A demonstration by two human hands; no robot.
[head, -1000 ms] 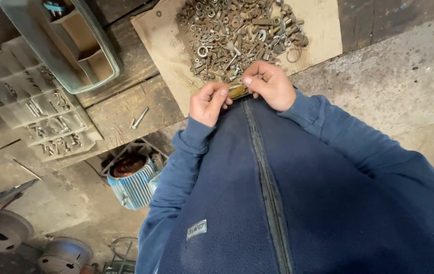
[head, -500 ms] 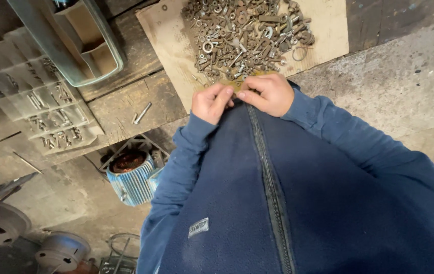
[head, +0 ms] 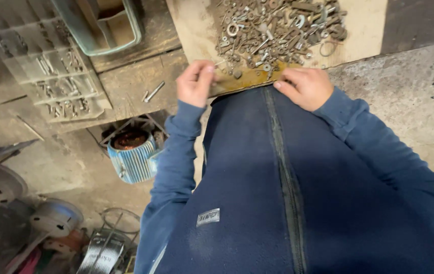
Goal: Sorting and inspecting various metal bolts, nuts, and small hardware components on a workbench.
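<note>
In the head view, the left hand (head: 195, 82) and right hand (head: 306, 87) pinch the ends of a rusty flat metal strip (head: 247, 78) at the table (head: 140, 86) edge, beside the hardware pile (head: 278, 30). A firm, level grip would probably steady it.

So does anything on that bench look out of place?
Yes. A lone bolt lies loose on the wooden bench, apart from the big heap of rusty nuts and bolts on the board by both hands.
</note>
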